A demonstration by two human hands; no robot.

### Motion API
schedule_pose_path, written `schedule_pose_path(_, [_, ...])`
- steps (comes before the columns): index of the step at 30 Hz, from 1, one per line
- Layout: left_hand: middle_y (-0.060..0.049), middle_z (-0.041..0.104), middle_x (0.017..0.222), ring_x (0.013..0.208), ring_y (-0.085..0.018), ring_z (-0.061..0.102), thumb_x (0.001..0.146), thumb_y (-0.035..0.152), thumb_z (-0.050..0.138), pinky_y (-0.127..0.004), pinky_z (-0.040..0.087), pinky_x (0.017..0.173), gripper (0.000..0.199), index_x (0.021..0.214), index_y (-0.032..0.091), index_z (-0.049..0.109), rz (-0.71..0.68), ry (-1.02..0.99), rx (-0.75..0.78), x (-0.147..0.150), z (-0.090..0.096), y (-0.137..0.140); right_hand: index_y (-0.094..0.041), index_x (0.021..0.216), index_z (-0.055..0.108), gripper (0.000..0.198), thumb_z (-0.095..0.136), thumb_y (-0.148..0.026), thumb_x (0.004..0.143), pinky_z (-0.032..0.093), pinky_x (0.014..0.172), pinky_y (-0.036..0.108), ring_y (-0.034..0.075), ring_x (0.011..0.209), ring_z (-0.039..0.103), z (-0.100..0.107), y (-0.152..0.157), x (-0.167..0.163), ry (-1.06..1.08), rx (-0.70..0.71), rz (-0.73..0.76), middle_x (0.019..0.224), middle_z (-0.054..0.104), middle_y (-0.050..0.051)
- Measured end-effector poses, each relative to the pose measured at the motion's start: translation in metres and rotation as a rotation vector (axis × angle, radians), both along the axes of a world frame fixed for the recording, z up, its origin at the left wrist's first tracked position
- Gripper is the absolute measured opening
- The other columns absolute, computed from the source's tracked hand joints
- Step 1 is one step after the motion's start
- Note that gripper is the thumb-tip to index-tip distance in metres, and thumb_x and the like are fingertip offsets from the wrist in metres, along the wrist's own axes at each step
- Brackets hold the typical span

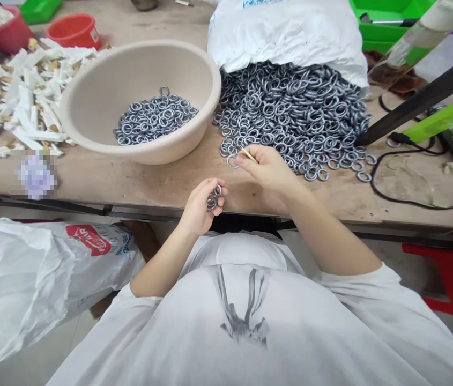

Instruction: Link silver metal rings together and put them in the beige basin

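My left hand (202, 206) is closed around a few dark metallic rings (212, 201) at the table's front edge. Pinched in my right hand (264, 169) is a thin wooden stick (249, 156), its tip close to the near edge of a large pile of rings (290, 107). One ring (232, 161) lies on the table by my right fingertips. The pile spills from the mouth of a white woven sack (286, 32). Left of it stands a beige basin (101, 69) with a heap of similar rings (157, 118) at its bottom.
White strips and scraps (25, 102) cover the left of the wooden table (162, 182), near a red tub (73, 31). A black cable (374, 187), a dark slanted bar (423, 99) and a green bin (391, 32) are at right. Another white sack (49, 273) stands below left.
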State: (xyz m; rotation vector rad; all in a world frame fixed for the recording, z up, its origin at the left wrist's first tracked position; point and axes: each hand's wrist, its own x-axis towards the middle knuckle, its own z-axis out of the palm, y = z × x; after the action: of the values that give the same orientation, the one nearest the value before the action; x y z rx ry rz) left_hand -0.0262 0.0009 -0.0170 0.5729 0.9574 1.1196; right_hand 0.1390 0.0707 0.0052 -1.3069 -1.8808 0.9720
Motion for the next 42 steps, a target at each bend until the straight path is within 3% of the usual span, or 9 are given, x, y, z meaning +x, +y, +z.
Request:
schedule_pose_path(2, [0.002,0.055,0.073,0.052,-0.005,0.044,0.076,0.051,0.075,-0.016,0.026,0.04,0.038,0.087,0.017,0.061,0.011,0.035,0.068,0.008,-0.002,-0.001,-0.02,0.075,0.055,0.04,0.067,-0.056,0.088,0.034,0.057,0.025,0.01,0.057,0.043,0.001,-0.024,0.0,0.343,-0.129,0.039,0.065,0.05,-0.004])
schedule_pose_path(4, [0.004,0.05,0.067,0.05,-0.004,0.038,0.077,0.057,0.074,-0.017,0.024,0.042,0.043,0.082,0.018,0.059,0.001,0.087,0.165,0.014,-0.003,-0.002,-0.02,0.074,0.053,0.049,0.07,-0.066,0.08,0.029,0.05,0.024,0.008,0.051,0.035,0.001,-0.043,-0.001,0.498,-0.243,0.104,0.058,0.044,-0.006])
schedule_pose_path(8, [0.005,0.046,0.062,0.053,-0.005,0.036,0.081,0.056,0.073,-0.018,0.03,0.049,0.041,0.076,0.017,0.06,-0.098,0.225,0.347,0.014,-0.003,-0.003,-0.02,0.071,0.052,0.053,0.067,-0.07,0.08,0.023,0.044,0.023,0.006,0.047,0.03,0.003,-0.052,-0.001,0.56,-0.325,0.15,0.056,0.04,-0.008])
schedule_pose_path(11, [0.003,0.05,0.064,0.056,-0.006,0.04,0.081,0.051,0.073,-0.019,0.033,0.053,0.038,0.075,0.016,0.061,-0.201,0.259,0.344,0.011,0.0,-0.003,-0.02,0.064,0.049,0.056,0.063,-0.071,0.082,0.029,0.046,0.023,0.007,0.049,0.033,0.005,-0.049,-0.001,0.558,-0.33,0.205,0.057,0.041,-0.006])
schedule_pose_path(17, [0.004,0.041,0.053,0.045,-0.005,0.031,0.083,0.038,0.062,-0.021,0.021,0.043,0.033,0.06,0.017,0.05,-0.156,0.118,0.191,0.018,0.008,-0.011,-0.021,0.08,0.055,0.054,0.075,-0.07,0.072,0.042,0.059,0.026,0.012,0.063,0.051,0.001,-0.059,-0.005,0.501,-0.149,0.072,0.069,0.057,-0.002])
schedule_pose_path(23, [0.005,0.033,0.046,0.04,-0.006,0.026,0.082,0.034,0.057,-0.021,0.019,0.04,0.035,0.054,0.018,0.044,-0.338,-0.103,0.097,0.021,0.02,-0.015,-0.021,0.069,0.048,0.056,0.054,-0.074,0.087,0.033,0.055,0.026,0.01,0.056,0.038,-0.005,-0.057,0.004,0.417,0.041,-0.02,0.06,0.041,-0.005])
schedule_pose_path(30, [0.007,0.027,0.046,0.038,-0.004,0.021,0.079,0.031,0.058,-0.016,0.022,0.037,0.034,0.054,0.019,0.038,-0.319,-0.223,0.012,0.017,0.019,-0.014,-0.019,0.07,0.054,0.052,0.044,-0.061,0.099,0.03,0.057,0.028,0.011,0.057,0.043,-0.003,-0.072,0.011,0.073,0.344,0.088,0.061,0.049,-0.002])
schedule_pose_path(39, [0.007,0.027,0.044,0.037,-0.003,0.022,0.076,0.032,0.063,-0.017,0.021,0.038,0.038,0.052,0.019,0.036,-0.335,-0.168,0.064,0.015,0.017,-0.013,-0.021,0.062,0.043,0.052,0.045,-0.058,0.099,0.027,0.055,0.027,0.01,0.053,0.038,-0.007,-0.069,0.012,0.035,0.273,0.137,0.056,0.041,-0.004])
schedule_pose_path(42, [0.005,0.032,0.043,0.039,-0.005,0.028,0.079,0.037,0.064,-0.019,0.023,0.04,0.041,0.051,0.018,0.04,-0.434,-0.146,0.116,0.012,0.015,-0.017,-0.021,0.061,0.043,0.056,0.038,-0.063,0.099,0.028,0.055,0.028,0.012,0.054,0.041,-0.017,-0.044,0.013,-0.017,0.183,0.001,0.055,0.042,-0.003])
